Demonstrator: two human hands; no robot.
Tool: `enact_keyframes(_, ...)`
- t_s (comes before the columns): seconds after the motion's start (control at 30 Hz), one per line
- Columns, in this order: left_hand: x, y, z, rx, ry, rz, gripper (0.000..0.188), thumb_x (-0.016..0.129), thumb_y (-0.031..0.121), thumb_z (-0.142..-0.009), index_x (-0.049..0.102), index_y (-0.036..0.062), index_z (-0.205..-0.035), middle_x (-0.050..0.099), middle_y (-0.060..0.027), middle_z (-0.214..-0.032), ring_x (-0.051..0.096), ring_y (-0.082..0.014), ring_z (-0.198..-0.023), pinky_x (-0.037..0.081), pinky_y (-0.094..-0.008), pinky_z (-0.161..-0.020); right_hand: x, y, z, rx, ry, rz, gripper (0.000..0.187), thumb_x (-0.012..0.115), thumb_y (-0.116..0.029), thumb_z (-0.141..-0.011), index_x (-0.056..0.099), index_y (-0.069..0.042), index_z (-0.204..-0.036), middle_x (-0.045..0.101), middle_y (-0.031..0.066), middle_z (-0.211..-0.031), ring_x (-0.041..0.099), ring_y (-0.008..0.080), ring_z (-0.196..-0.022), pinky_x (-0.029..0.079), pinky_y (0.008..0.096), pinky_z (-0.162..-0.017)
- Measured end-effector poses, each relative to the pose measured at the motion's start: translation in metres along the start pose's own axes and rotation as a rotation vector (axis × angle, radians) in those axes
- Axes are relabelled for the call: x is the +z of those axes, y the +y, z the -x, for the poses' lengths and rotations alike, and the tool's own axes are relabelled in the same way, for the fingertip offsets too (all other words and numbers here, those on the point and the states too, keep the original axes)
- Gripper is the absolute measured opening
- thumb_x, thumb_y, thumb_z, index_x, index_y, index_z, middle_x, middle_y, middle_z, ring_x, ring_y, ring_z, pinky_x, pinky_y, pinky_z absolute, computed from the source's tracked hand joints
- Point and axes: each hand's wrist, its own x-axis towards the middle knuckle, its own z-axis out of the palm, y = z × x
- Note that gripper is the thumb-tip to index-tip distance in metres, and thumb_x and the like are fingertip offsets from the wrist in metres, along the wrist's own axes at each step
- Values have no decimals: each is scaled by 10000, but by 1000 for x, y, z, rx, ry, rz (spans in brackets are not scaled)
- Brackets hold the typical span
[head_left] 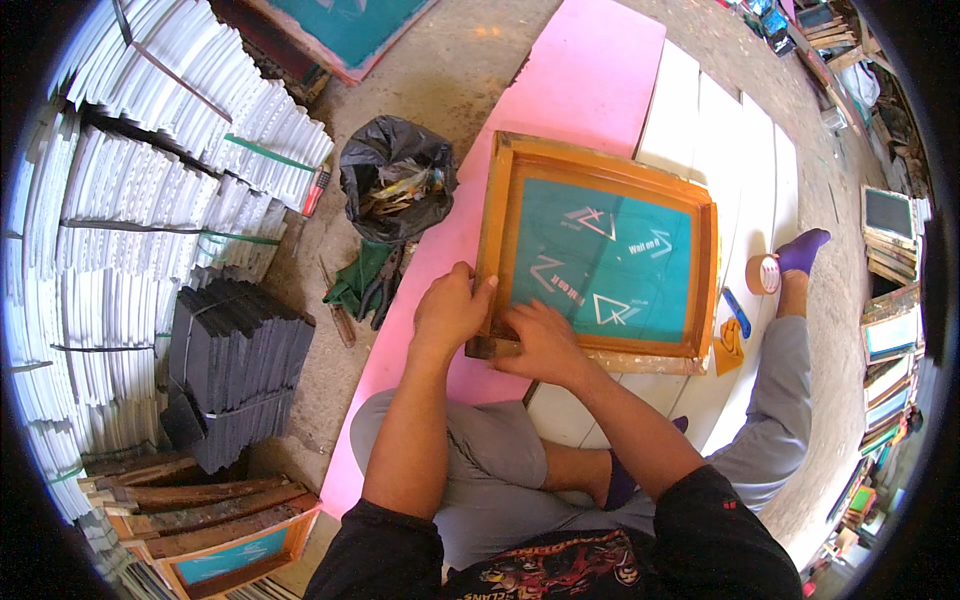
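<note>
A wooden screen printing frame (600, 157) lies across a pink sheet (585, 60) and white boards (685, 110) in front of me. Brown tape lines its inner sides, and its teal mesh (620, 255) carries pale triangle designs and lettering. My left hand (450, 310) is closed round the frame's left rail near the close corner, thumb on top. Over the near rail, beside that same corner, my right hand (545, 345) is closed with bent fingers reaching inside. Its fingertips are partly hidden.
Right of the frame are a blue cutter knife (737, 312), brown tape pieces (728, 348) and a tape roll (764, 273) by my foot. A black bag of scraps (398, 180) stands left. Beyond it rise stacked white sheets (130, 190) and a strapped dark bundle (235, 365).
</note>
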Motion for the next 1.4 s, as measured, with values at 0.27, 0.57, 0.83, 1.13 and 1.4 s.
enact_keyframes(0.27, 0, 2, 0, -11, 5, -3, 479, 710, 372, -941, 621, -23, -1197, 724, -266, -1106, 695, -437, -1070, 545, -517, -904, 19, -4, 7, -24, 31, -19, 534, 826, -349, -732, 681, -14, -1122, 642, 210, -1101, 605, 414, -1107, 517, 533, -967)
enact_keyframes(0.57, 9, -4, -4, 33, 86, -43, 415, 755, 321, -919, 632, 5, -1158, 744, -233, -987, 731, -403, -965, 564, -491, -840, 33, -10, 14, -10, 159, 21, 558, 838, -409, -717, 695, -5, -1075, 632, 166, -1072, 608, 370, -1090, 515, 471, -924)
enact_keyframes(0.83, 11, -6, -4, 48, 136, -54, 390, 745, 335, -928, 635, 8, -1110, 746, -232, -964, 737, -402, -940, 566, -488, -823, -13, 44, 48, 137, -14, -133, 607, 835, -424, -722, 689, 13, -1116, 664, 200, -1084, 620, 380, -1115, 519, 470, -951)
enact_keyframes(1.13, 9, 5, -2, 40, 86, -79, 423, 700, 337, -950, 597, -29, -1135, 724, -265, -1090, 699, -437, -1042, 545, -524, -896, -8, -2, 14, 55, -133, -68, 600, 827, -422, -723, 683, 29, -1092, 665, 220, -1080, 623, 407, -1104, 520, 499, -966)
enact_keyframes(1.4, 13, 1, -3, 44, 120, -101, 430, 714, 362, -944, 610, 6, -1160, 739, -242, -1045, 712, -423, -1007, 551, -520, -870, -7, 30, 29, 71, -86, -66, 594, 839, -440, -712, 669, -1, -1074, 657, 204, -1107, 622, 404, -1110, 524, 495, -959)
